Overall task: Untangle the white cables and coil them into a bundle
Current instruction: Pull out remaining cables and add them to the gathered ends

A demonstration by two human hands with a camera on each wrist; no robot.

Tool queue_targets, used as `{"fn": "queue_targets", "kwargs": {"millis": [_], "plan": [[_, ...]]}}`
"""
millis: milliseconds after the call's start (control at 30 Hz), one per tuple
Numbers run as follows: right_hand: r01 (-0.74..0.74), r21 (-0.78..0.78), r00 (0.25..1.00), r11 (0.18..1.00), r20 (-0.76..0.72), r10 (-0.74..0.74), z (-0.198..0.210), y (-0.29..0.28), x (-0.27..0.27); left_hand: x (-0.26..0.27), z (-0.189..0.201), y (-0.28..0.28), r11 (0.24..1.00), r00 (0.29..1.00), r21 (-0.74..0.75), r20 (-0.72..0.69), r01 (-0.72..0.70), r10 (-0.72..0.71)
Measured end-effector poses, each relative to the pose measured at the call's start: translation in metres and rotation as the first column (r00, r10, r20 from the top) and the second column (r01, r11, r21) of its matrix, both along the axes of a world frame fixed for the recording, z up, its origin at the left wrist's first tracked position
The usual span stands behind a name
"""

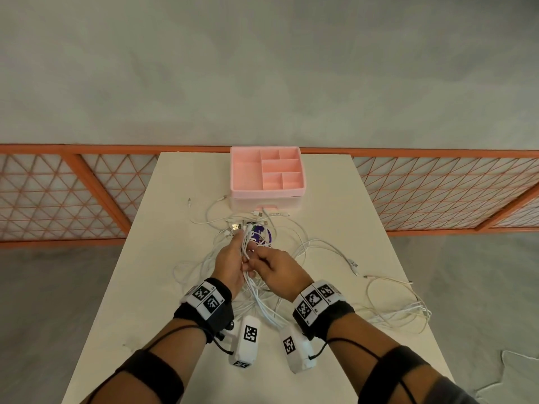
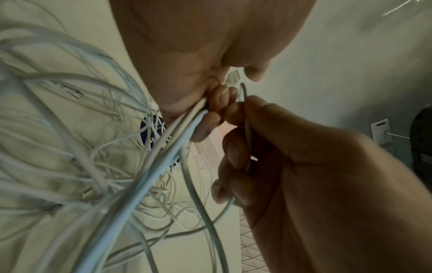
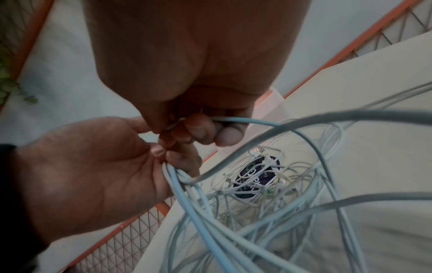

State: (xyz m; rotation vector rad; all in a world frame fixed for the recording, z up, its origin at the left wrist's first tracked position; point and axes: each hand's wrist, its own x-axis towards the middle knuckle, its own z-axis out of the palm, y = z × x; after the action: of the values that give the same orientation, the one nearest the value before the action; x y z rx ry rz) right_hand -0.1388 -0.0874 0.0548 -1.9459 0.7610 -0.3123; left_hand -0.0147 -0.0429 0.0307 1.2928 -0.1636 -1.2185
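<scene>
Gathering is evidently the purpose of the grip nearest the viewer: several thin white charging cables (image 1: 256,298) are clasped together in the curled fingers of the left hand (image 1: 230,263), with their plug ends fanned out above the fist, presumably so that the sorted strands stay apart from the loose heap. Just beside it, touching fingertip to fingertip, the right hand (image 1: 277,266) is closed on a single strand, pinched between thumb and fingers in the wrist views; this is judged to be one cable being drawn free or fed into the held group. From both hands the strands are seen hanging down in long loops to the pale rectangular tabletop (image 1: 335,360), where they are still crossed over one another. A separate looped length is spread near the right edge of the table. Beyond the hands a dark blue round disc with white print (image 1: 262,233) is partly covered by the knot of cords and metal plugs. Farthest off, a pink plastic organiser box with open compartments (image 1: 267,173) is set at the table's far end, some cable ends lying against its front.
</scene>
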Motion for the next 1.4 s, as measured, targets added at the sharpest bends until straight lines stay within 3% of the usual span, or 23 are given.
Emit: {"fn": "queue_targets", "kwargs": {"millis": [133, 267, 400, 500, 600, 700, 800, 967, 1100, 1167, 1300, 1400], "plan": [[-0.089, -0.088, 0.994, 0.992, -0.078, 0.082, -0.007, -0.001, -0.004, -0.002, -0.001, 0.001, 1.0, 0.991, 0.006, 0.131, 0.011, -0.012], [-0.081, -0.114, 0.982, 0.99, -0.178, 0.059, -0.022, -0.008, -0.01, -0.004, 0.001, 0.0, 0.997, 0.992, -0.033, 0.101, -0.075, 0.078], [0.047, -0.208, 0.958, 0.977, -0.267, -0.103, -0.038, -0.027, -0.034, 0.012, 0.005, 0.002, 0.965, 0.972, -0.119, -0.042, -0.236, 0.232], [0.142, -0.297, 0.894, 0.944, -0.371, -0.251, -0.051, -0.044, -0.052, 0.023, 0.01, 0.006, 0.943, 0.948, -0.169, -0.197, -0.285, 0.251], [0.225, -0.209, 0.855, 0.952, -0.427, -0.296, -0.049, -0.048, -0.054, 0.02, 0.013, 0.008, 0.966, 0.975, -0.163, -0.129, -0.2, 0.18], [0.416, 0.061, 0.896, 0.907, -0.198, -0.398, -0.034, -0.049, -0.043, 0.011, 0.013, 0.008, 0.989, 0.995, -0.118, 0.044, -0.084, 0.09], [0.492, 0.402, 0.826, 0.772, 0.066, -0.56, -0.01, -0.049, -0.031, 0.005, 0.012, 0.01, 0.993, 0.987, -0.12, 0.158, -0.004, 0.023], [0.251, 0.429, 0.903, 0.868, 0.218, -0.37, 0.026, -0.04, -0.013, 0.002, 0.016, 0.006, 0.985, 0.965, -0.166, 0.264, 0.054, -0.008], [0.077, 0.378, 0.951, 0.923, 0.25, -0.182, 0.048, -0.036, -0.007, -0.001, 0.02, 0.002, 0.969, 0.981, -0.237, 0.194, 0.071, -0.025], [0.095, 0.359, 0.922, 0.928, 0.32, -0.219, 0.062, -0.04, -0.008, -0.001, 0.02, 0.004, 0.955, 0.987, -0.279, 0.147, 0.103, -0.064], [0.26, 0.371, 0.75, 0.891, 0.504, -0.429, 0.08, -0.054, -0.013, -0.002, 0.021, 0.005, 0.957, 0.992, -0.274, 0.112, 0.091, -0.062], [0.381, 0.283, 0.755, 0.88, 0.454, -0.473, 0.077, -0.057, -0.016, -0.001, 0.022, 0.0, 0.969, 0.991, -0.241, 0.131, 0.055, -0.024]]}}
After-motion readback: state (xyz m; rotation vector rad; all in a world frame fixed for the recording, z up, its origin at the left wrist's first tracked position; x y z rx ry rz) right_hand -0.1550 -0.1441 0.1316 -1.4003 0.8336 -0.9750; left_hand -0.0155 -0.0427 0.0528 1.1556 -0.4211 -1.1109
